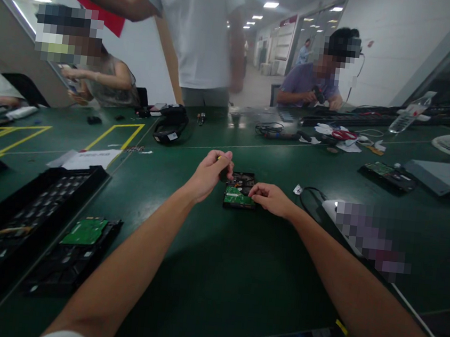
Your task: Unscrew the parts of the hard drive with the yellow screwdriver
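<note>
A hard drive (pixel 240 196) lies on the green table ahead of me, its green circuit board facing up. My left hand (pixel 210 173) is closed at the drive's upper left, with thumb and fingers around a small screwdriver-like tool. Only a yellow bit and a dark part of that tool show; its tip is hidden. My right hand (pixel 270 198) has its fingers bent together at the drive's right edge, holding it against the table. The right fingertips touch the board's side.
At left are a long black tray (pixel 30 218) and black hardware with a green board (pixel 85 231). A white power strip (pixel 343 226) with a cable lies at right. Another drive (pixel 389 176) sits near a grey metal box (pixel 443 178). Co-workers are across the table; a bottle (pixel 411 113) stands far right.
</note>
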{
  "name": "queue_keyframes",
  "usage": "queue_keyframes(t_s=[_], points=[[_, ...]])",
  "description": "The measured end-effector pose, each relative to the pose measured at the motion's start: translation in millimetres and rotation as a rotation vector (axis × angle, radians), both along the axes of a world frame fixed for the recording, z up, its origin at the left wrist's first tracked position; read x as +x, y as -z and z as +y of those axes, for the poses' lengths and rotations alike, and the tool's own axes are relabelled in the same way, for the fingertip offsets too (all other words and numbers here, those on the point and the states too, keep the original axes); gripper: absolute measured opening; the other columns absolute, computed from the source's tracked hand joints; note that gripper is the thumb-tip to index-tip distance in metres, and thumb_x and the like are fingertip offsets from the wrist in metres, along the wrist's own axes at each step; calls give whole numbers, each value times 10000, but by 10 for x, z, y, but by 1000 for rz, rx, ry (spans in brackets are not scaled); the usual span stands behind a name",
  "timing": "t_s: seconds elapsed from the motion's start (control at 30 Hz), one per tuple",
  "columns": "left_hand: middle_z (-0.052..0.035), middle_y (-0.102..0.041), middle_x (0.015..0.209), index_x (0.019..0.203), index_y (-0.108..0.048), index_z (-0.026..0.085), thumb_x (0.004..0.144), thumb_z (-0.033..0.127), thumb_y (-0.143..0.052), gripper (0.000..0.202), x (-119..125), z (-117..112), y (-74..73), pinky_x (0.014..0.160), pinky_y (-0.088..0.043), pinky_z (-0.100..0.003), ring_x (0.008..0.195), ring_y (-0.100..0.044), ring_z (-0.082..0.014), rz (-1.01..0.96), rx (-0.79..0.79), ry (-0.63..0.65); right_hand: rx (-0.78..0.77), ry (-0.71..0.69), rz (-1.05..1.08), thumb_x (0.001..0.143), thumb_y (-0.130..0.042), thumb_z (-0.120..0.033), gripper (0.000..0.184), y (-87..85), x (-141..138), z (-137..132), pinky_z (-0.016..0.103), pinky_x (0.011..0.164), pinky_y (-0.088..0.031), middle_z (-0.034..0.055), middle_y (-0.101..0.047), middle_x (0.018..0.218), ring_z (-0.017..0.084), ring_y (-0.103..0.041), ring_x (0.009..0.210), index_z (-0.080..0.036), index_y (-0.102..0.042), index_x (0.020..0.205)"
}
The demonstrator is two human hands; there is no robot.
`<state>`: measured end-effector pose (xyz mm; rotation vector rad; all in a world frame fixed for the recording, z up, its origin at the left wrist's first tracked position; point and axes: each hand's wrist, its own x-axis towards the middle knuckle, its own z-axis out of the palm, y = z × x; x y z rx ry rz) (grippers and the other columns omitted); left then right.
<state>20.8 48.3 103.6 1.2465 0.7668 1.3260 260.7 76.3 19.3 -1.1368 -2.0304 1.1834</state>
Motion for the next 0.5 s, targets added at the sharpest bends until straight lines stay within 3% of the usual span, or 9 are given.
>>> queue_keyframes(t_s=[0.3, 0.5], points=[[14, -552, 737, 822, -622, 191, 880, 451, -720, 283, -33, -27, -74, 669, -428, -261, 682, -504, -120, 192, 110, -47, 5, -9, 8, 859, -633, -288, 140, 17, 14, 16, 263, 592, -371, -27, -577, 697, 125, -503, 603, -203, -681, 959], [-19, -636, 853, 905, -696, 178, 887, 418, -716, 242, -51, -1, -56, 735, -428, -259, 779, -551, -127, 213, 157, -18, -10, -9, 12, 855, -621, -280, 140, -22, -3, -12, 257, 585, -361, -33, -566, 683, 119, -491, 589, -198, -679, 952]])
